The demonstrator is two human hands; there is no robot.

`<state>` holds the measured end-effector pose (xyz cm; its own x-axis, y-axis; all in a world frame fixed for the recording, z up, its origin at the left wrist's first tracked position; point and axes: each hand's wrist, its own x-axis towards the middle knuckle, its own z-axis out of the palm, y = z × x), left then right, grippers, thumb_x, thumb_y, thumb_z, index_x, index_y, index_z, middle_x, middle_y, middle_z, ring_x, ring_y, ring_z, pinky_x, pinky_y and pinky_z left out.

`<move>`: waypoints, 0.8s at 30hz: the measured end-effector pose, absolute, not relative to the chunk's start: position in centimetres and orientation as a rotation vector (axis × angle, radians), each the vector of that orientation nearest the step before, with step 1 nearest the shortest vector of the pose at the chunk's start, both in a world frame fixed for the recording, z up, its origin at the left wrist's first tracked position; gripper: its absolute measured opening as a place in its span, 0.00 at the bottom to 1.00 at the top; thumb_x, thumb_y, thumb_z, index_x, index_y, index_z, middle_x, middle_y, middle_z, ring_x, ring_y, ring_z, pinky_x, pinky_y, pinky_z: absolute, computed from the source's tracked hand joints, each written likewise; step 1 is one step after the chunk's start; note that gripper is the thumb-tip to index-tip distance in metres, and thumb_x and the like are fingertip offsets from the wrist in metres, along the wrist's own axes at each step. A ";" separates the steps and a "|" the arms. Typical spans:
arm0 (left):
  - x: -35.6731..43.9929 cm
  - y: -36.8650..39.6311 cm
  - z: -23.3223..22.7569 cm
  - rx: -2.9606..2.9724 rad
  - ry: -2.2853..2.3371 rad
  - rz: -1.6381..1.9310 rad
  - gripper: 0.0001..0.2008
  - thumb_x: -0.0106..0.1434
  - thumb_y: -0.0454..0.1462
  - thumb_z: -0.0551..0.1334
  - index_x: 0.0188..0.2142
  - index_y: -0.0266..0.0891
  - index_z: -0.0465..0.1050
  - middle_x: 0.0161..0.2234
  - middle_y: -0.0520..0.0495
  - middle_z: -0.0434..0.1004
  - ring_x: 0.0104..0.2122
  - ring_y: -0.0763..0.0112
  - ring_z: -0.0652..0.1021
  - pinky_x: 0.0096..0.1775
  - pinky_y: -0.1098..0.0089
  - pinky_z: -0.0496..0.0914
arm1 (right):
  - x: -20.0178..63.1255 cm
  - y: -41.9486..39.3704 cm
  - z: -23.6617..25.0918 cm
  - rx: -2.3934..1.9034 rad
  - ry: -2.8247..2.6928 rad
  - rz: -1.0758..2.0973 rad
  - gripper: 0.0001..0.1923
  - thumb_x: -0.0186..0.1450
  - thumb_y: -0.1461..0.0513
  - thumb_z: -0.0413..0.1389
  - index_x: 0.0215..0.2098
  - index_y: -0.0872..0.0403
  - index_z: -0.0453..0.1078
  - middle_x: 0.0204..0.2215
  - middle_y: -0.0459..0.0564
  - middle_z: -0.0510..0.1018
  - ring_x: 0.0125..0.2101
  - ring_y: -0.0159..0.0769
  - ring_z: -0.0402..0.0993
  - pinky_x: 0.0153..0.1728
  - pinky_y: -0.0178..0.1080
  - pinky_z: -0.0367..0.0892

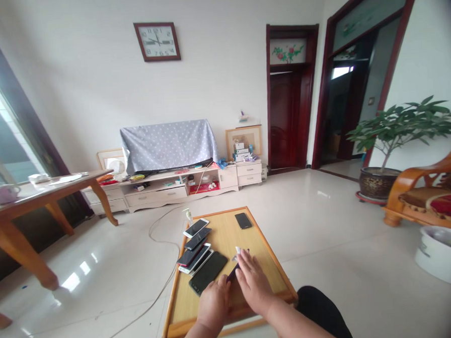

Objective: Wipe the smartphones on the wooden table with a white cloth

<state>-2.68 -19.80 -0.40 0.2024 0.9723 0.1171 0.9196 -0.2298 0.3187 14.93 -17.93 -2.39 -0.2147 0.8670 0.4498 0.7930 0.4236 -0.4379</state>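
My left hand [213, 302] is closed around the near end of a dark, slim phone [233, 273], seen nearly edge-on above the low table. My right hand [253, 282] lies against the phone's far part, with its fingers stretched out and close together. By those fingertips shows a small white thing [238, 250], too small to name. A large black phone [208, 272] lies flat just left of my hands. Beyond it several phones overlap in a row, among them a white-edged phone [196, 228] at the far end. Another black phone [243, 220] lies alone at the far right.
The low wooden table [228, 224] has a raised rim. A pump bottle [188, 215] stands at its far left corner. A cable [156, 293] runs along the floor on the left. Farther off are a cloth-covered TV cabinet [171, 146], a wooden table [75, 182] and a potted plant [381, 183].
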 end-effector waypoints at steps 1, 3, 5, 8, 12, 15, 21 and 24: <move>-2.7 -19.7 -0.3 2.250 1.805 0.470 0.18 0.71 0.44 0.45 0.48 0.42 0.71 0.35 0.43 0.79 0.37 0.61 0.79 0.38 0.66 0.67 | 14.3 -18.5 -2.7 -1.337 -2.061 0.140 0.28 0.76 0.54 0.38 0.72 0.50 0.46 0.71 0.48 0.47 0.70 0.43 0.40 0.68 0.52 0.47; -3.0 -19.7 -0.2 2.166 1.736 0.551 0.18 0.70 0.45 0.47 0.49 0.42 0.70 0.35 0.43 0.80 0.37 0.60 0.79 0.38 0.65 0.67 | 13.4 -19.3 -3.3 -1.261 -2.086 0.135 0.29 0.75 0.54 0.39 0.73 0.50 0.44 0.71 0.48 0.45 0.70 0.42 0.39 0.69 0.50 0.47; -3.2 -19.6 -0.1 2.111 1.663 0.616 0.20 0.70 0.47 0.46 0.48 0.42 0.71 0.37 0.43 0.80 0.38 0.61 0.79 0.39 0.65 0.67 | 13.4 -19.0 -3.4 -1.288 -2.052 0.146 0.29 0.76 0.54 0.38 0.73 0.49 0.44 0.71 0.47 0.45 0.70 0.42 0.39 0.69 0.50 0.47; -3.5 -19.6 -0.2 2.023 1.574 0.703 0.21 0.70 0.51 0.46 0.42 0.42 0.71 0.36 0.44 0.79 0.37 0.63 0.78 0.39 0.66 0.67 | 14.5 -17.0 -3.1 -1.437 -1.938 0.179 0.28 0.76 0.54 0.36 0.72 0.50 0.45 0.71 0.49 0.47 0.70 0.43 0.40 0.68 0.52 0.47; -3.2 -19.2 -1.1 1.707 1.428 0.889 0.22 0.66 0.56 0.52 0.33 0.42 0.69 0.30 0.49 0.74 0.32 0.67 0.75 0.36 0.68 0.67 | 15.3 -15.7 -3.2 -1.537 -1.923 0.188 0.29 0.76 0.53 0.36 0.72 0.51 0.47 0.71 0.51 0.48 0.70 0.44 0.43 0.68 0.53 0.48; -3.0 -18.6 -2.0 1.574 1.421 0.881 0.25 0.64 0.60 0.51 0.31 0.41 0.65 0.25 0.53 0.70 0.25 0.71 0.72 0.29 0.70 0.66 | 14.5 -17.7 -3.7 -1.495 -2.030 0.220 0.29 0.75 0.52 0.37 0.72 0.52 0.47 0.70 0.51 0.50 0.69 0.45 0.46 0.67 0.52 0.49; -3.1 -17.8 -2.2 1.402 1.395 0.879 0.26 0.60 0.62 0.56 0.30 0.42 0.62 0.23 0.56 0.68 0.24 0.73 0.71 0.27 0.71 0.65 | 13.7 -20.9 -3.3 -1.241 -2.285 0.322 0.30 0.75 0.51 0.38 0.72 0.48 0.44 0.70 0.49 0.51 0.69 0.45 0.48 0.68 0.54 0.42; -3.0 -17.9 -2.0 1.347 1.364 0.842 0.25 0.60 0.61 0.57 0.30 0.42 0.63 0.22 0.56 0.68 0.22 0.74 0.71 0.25 0.72 0.65 | 14.9 -18.5 -2.3 -1.464 -2.185 0.386 0.29 0.76 0.51 0.36 0.72 0.49 0.44 0.70 0.50 0.50 0.69 0.44 0.47 0.68 0.55 0.41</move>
